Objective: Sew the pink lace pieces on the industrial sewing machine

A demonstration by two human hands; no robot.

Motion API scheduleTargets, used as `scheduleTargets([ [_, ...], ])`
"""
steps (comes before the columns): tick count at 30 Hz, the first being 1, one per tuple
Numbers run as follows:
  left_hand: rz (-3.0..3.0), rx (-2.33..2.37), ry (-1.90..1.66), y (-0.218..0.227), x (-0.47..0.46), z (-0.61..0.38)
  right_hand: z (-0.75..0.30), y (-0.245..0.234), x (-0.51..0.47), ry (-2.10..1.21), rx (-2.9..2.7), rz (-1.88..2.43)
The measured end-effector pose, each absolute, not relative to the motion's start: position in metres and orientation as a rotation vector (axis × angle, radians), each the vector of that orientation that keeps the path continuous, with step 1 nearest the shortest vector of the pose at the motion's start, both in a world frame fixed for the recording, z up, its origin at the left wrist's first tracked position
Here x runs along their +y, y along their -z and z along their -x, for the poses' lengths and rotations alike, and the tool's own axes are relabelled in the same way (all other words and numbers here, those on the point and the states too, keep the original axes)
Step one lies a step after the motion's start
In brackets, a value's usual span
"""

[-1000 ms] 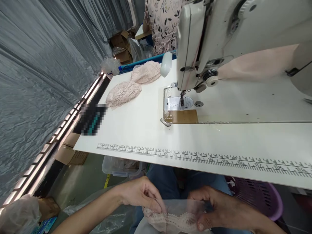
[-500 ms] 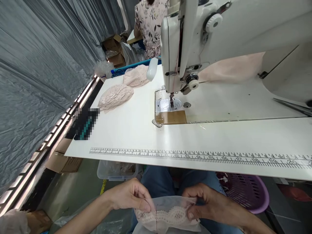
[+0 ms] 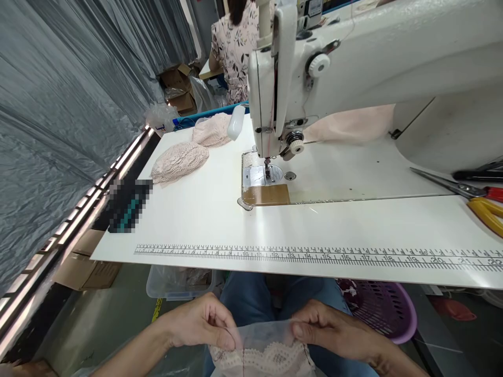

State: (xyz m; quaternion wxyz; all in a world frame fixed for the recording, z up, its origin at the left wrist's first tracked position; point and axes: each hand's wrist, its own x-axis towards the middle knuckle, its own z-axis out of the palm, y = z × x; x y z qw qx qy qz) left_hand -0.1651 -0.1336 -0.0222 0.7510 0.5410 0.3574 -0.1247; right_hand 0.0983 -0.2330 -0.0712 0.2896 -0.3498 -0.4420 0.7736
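Note:
Above my lap, both hands stretch a piece of sheer pale fabric with a scalloped lace band (image 3: 271, 356). My left hand (image 3: 210, 324) pinches its left part, close to a dark vertical seam line. The upper right edge sits between thumb and fingers of my right hand (image 3: 324, 330). The lower part of the fabric runs out of the picture. Beyond the table edge stands a white sewing machine (image 3: 275, 99), its needle and presser foot (image 3: 268, 168) over the metal plate. Two lace cups (image 3: 181, 162) lie on the table to its left.
The white table (image 3: 196, 220) has a printed ruler (image 3: 314, 256) along its front edge. Scissors (image 3: 467, 189) lie at the right. Below are a purple basket (image 3: 408, 319), a clear plastic bin (image 3: 157, 285) and a cardboard box (image 3: 86, 269). A person in a floral top (image 3: 236, 52) sits beyond.
My right hand has shifted its grip to the fabric's upper edge, and the lace hangs lower below it. The view has turned a little right, bringing the scissors' handles into sight.

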Motion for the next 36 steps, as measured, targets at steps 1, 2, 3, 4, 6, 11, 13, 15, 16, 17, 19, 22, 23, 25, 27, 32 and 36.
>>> scheduleTargets([
  [1,-1.178,0.774,0.27,0.022,-0.134,0.165,-0.098,0.071,-0.233,-2.052,-1.195,0.936],
  [2,-1.17,0.766,0.265,0.022,-0.133,0.165,-0.099,0.071,-0.233,-2.045,-1.207,0.934],
  [3,-1.16,0.758,0.258,0.022,-0.133,0.165,-0.099,0.071,-0.233,-2.04,-1.215,0.931],
  [4,-1.151,0.752,0.251,0.022,-0.133,0.165,-0.099,0.07,-0.233,-2.038,-1.217,0.924],
  [6,-1.14,0.745,0.244,0.022,-0.133,0.165,-0.099,0.069,-0.233,-2.047,-1.216,0.903],
  [11,-1.158,0.739,0.243,0.021,-0.134,0.165,-0.097,0.07,-0.233,-2.13,-1.161,0.858],
  [13,-1.166,0.745,0.241,0.021,-0.134,0.165,-0.096,0.071,-0.232,-2.172,-1.11,0.856],
  [15,-1.168,0.749,0.243,0.021,-0.134,0.165,-0.095,0.072,-0.231,-2.192,-1.069,0.867],
  [16,-1.167,0.747,0.24,0.021,-0.134,0.165,-0.094,0.072,-0.231,-2.192,-1.054,0.872],
  [17,-1.164,0.742,0.236,0.022,-0.134,0.165,-0.093,0.072,-0.23,-2.187,-1.045,0.876],
  [19,-1.16,0.734,0.232,0.022,-0.133,0.165,-0.091,0.072,-0.228,-2.178,-1.034,0.881],
  [22,-1.172,0.751,0.244,0.021,-0.132,0.165,-0.09,0.07,-0.227,-2.156,-1.043,0.9],
  [23,-1.183,0.762,0.253,0.02,-0.132,0.164,-0.091,0.069,-0.227,-2.148,-1.054,0.909],
  [25,-1.201,0.772,0.271,0.016,-0.132,0.16,-0.093,0.068,-0.228,-2.136,-1.074,0.918],
  [27,-1.187,0.74,0.291,0.014,-0.133,0.155,-0.095,0.067,-0.228,-2.155,-1.092,0.917],
  [32,-1.12,0.659,0.281,0.016,-0.134,0.145,-0.083,0.069,-0.224,-2.268,-1.161,0.955],
  [36,-1.159,0.666,0.315,0.016,-0.134,0.144,-0.072,0.067,-0.221,-2.205,-1.223,0.968],
])
